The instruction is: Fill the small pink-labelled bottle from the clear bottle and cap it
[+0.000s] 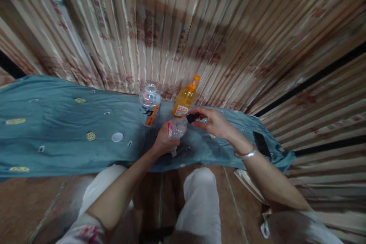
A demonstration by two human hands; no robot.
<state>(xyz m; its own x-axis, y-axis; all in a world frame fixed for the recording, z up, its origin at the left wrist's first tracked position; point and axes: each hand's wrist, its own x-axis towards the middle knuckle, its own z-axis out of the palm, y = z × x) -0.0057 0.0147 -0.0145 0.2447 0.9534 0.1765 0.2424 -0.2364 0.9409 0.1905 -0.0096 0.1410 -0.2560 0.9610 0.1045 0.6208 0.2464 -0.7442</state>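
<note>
My left hand (166, 138) is wrapped round a small clear plastic bottle (178, 127) with a pink patch on its side, held tilted above the blue cloth. The fingers of my right hand (210, 121) pinch a black piece (193, 118) at the bottle's neck; whether the two touch is too small to tell. Just behind stands an orange pump bottle (184, 102). To its left is a wide clear bottle (150, 106), uncapped, with an orange and black label. Something white hangs below my left hand, partly hidden.
A patterned blue cloth (63, 122) covers the long surface. On it lie a white disc (117, 137) at the left and a black phone (261, 143) at the right. Pleated curtains (171, 26) rise behind and at the right. My knees are close to the front edge.
</note>
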